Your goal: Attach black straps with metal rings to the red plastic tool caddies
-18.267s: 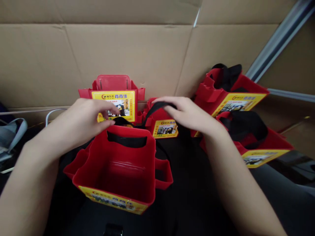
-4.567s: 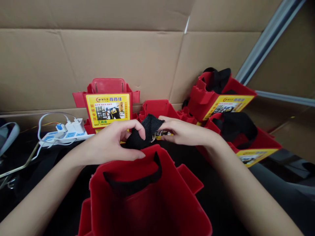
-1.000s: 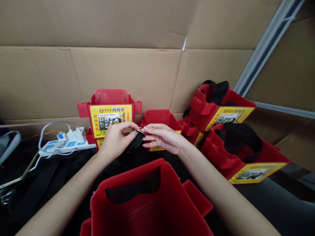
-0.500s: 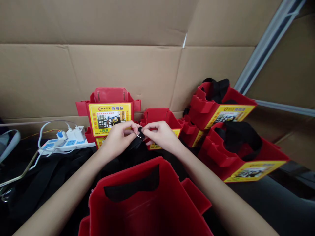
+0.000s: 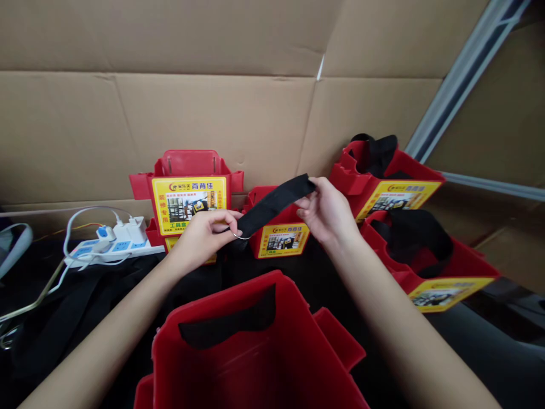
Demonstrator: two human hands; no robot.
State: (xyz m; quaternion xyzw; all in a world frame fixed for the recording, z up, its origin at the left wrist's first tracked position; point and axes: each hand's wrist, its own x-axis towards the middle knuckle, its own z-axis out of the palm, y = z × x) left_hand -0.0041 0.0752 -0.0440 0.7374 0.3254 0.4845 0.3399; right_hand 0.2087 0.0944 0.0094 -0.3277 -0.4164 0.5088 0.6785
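Between my hands stretches a black strap (image 5: 275,205), slanting up to the right. My left hand (image 5: 207,230) pinches a thin metal ring (image 5: 242,236), through which the strap seems to pass. My right hand (image 5: 330,210) is closed on the strap's upper end, its fingertips pressed together. Below my hands, close to me, stands a red plastic tool box (image 5: 272,341), its opening facing me. A black band (image 5: 230,322) lies against its inner far wall. The strap's lower part is hidden behind my left fingers and the box.
Red tool boxes with yellow labels stand behind: one at the left (image 5: 189,199), one in the middle (image 5: 283,238), others at the right (image 5: 389,176) holding black straps. A white power strip (image 5: 117,250) with plugs and cables lies left. Black fabric (image 5: 80,307) covers the left; a cardboard wall (image 5: 213,125) rises behind.
My right hand has moved right and up from beside my left hand, drawing out a length of the strap. My left hand stays at the ring.
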